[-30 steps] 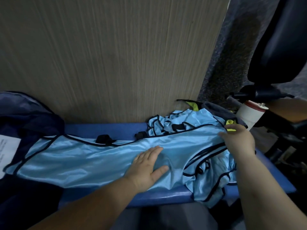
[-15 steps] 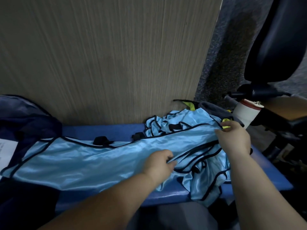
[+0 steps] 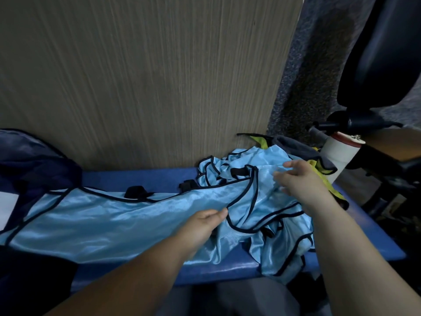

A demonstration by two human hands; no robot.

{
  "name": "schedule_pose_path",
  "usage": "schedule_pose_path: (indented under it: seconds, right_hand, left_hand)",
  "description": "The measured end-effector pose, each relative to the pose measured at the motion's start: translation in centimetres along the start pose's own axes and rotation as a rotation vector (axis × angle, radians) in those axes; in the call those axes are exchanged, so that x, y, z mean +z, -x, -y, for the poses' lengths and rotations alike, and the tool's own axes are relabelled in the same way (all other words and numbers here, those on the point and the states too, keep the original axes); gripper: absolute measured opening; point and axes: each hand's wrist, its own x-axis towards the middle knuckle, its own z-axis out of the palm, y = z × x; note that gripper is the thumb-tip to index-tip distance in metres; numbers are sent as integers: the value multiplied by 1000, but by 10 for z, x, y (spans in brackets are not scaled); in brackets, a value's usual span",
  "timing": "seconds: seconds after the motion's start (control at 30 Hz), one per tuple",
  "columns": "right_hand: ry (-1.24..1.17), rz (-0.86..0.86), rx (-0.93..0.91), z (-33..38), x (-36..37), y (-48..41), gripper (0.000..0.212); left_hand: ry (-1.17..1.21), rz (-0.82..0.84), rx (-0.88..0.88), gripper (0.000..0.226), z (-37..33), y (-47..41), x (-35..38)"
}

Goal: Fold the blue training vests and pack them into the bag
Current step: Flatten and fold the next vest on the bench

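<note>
Left hand (image 3: 202, 224): fingers (image 3: 218, 213) curled, thumb and forefinger pinching the black-trimmed edge of the vest (image 3: 114, 220) near its middle.
Right hand (image 3: 303, 183): fingers (image 3: 290, 164) spread and slightly bent, laid on the cloth at the vest's right end. The hand is blurred and no pinch is visible.

Vest: one shiny light-blue piece, stretched lengthwise on the blue worktop (image 3: 136, 179). From the left fingers it runs flat far to the left, its end reaching the dark bag (image 3: 38, 163). Between the two hands it bunches. Below the right fingers it hangs crumpled over the worktop's near edge.

Just beyond the right fingers and touching the vest is a pile (image 3: 227, 163) of more blue vests, unfolded. Right of those fingers lies a yellow cloth (image 3: 328, 187).

Step (judgement): this vest is being laid flat ahead of its first fold. Nothing folded is in sight and the bag's contents are hidden, so the task looks early.

Next move calls for:
- drawing the right end out and laying it flat;
- a firm hold by the right fingers on a trimmed edge, not on slick cloth;
- carrying that end over toward the left.

The fabric looks slippery and would likely slide off the near edge if released.
</note>
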Motion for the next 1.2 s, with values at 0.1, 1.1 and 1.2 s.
schedule_pose_path:
  seconds: [0.1, 1.1, 1.2]
  right_hand:
    - [398, 52, -40, 7, 0, 12, 25]
    - [836, 40, 206, -8, -2, 20, 50]
    - [763, -9, 277, -23, -12, 9, 61]
  left_hand:
    - [-20, 10, -22, 86, 9, -2, -3]
    - [-1111, 22, 468, 87, 9, 14, 34]
    - [-1123, 23, 515, 89, 5, 11, 37]
